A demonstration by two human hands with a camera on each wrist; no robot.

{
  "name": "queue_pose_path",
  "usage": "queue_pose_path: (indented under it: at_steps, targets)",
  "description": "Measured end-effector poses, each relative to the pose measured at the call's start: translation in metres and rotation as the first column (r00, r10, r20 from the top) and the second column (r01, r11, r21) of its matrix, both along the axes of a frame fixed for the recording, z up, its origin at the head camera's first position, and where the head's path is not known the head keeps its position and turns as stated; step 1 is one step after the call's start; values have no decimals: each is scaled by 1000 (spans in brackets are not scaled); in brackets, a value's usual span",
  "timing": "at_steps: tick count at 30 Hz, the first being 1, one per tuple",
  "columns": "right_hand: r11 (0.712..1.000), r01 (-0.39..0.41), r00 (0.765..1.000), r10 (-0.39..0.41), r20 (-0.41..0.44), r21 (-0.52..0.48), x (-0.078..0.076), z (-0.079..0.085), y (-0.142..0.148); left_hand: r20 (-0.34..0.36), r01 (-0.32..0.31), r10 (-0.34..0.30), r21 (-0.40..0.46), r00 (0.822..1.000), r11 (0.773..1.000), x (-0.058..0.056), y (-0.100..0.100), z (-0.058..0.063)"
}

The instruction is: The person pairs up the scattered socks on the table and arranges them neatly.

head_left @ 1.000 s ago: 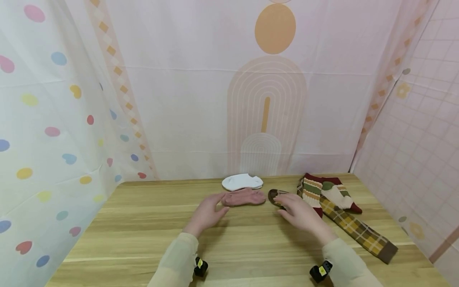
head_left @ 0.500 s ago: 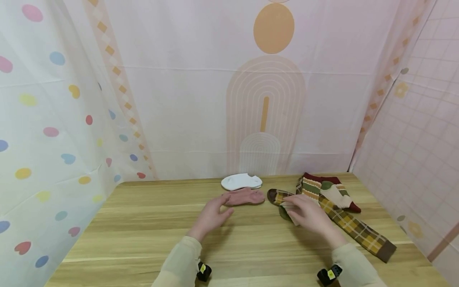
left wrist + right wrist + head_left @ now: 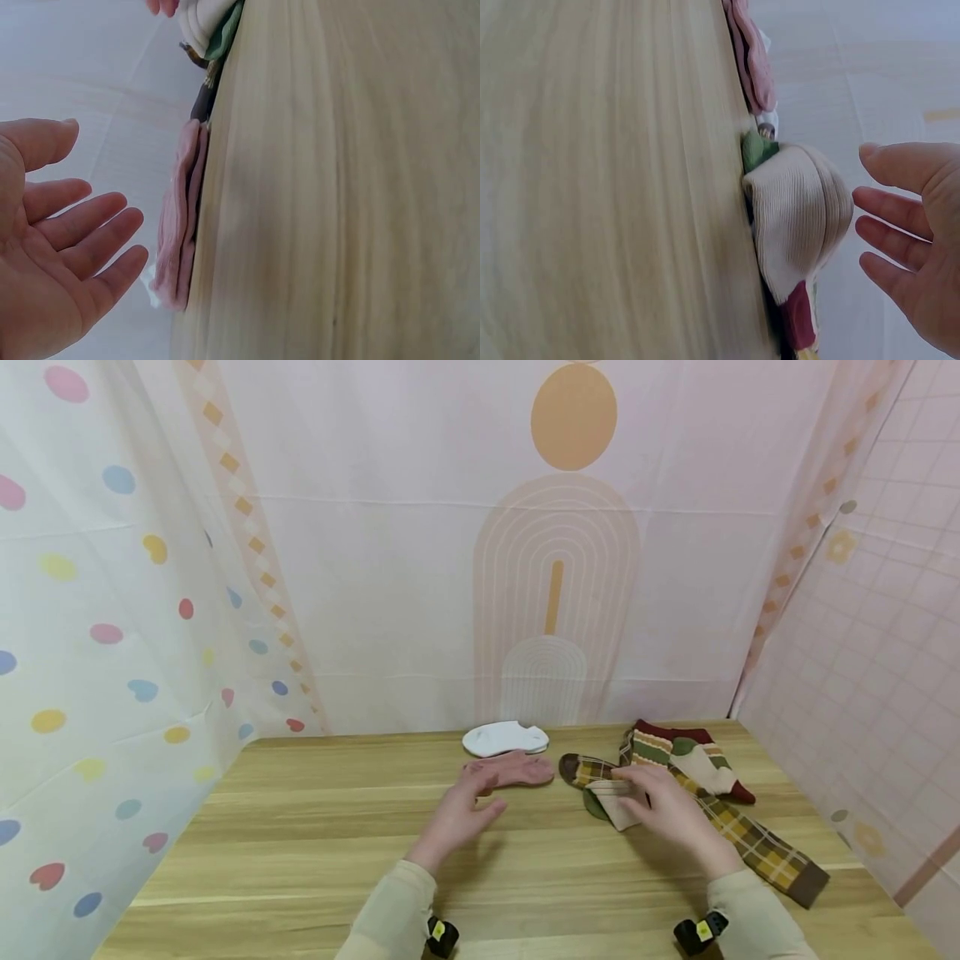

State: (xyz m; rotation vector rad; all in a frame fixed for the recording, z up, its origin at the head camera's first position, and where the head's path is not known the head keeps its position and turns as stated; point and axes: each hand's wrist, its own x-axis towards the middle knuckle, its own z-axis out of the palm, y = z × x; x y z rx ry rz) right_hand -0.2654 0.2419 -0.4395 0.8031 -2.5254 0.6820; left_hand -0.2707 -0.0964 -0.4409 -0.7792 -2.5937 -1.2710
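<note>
My left hand (image 3: 461,818) hovers just in front of a flat pair of pink socks (image 3: 528,770), its fingers spread and holding nothing. The left wrist view shows its palm and loosely straight fingers (image 3: 97,255) beside the pink socks (image 3: 180,217). On the other side, my right hand (image 3: 671,814) is over a cream sock with a green patch (image 3: 622,810), which it partly covers. In the right wrist view, that ribbed cream sock (image 3: 799,210) bulges up close to the relaxed fingertips, a small gap between them. A brown-and-yellow plaid sock (image 3: 765,847) runs diagonally beneath and past this hand.
White low-cut socks (image 3: 502,739) lie behind the pink pair. Cream socks with burgundy, green and orange parts (image 3: 708,768) overlap the plaid sock at the back right. The wooden table (image 3: 315,843) meets hanging curtains at its back and sides.
Both hands have shifted to the right. The cream sock with the green patch, earlier hidden by my right hand, now shows beside it, and more of the plaid sock's dark end is uncovered.
</note>
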Motion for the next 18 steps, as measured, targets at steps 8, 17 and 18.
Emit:
queue_pose_path:
  at_steps: [8,17,18]
  targets:
    - [998,59,994,-58,97,-6,0,0,10,-5,56,-56,67,998,996,2,11,-3]
    - [996,88,992,-88,96,2,-5,0,16,50,38,-42,67,998,997,4,29,-9]
    - [996,90,991,-91,98,7,-5,-1,16,52,39,-43,68,998,997,4,31,-9]
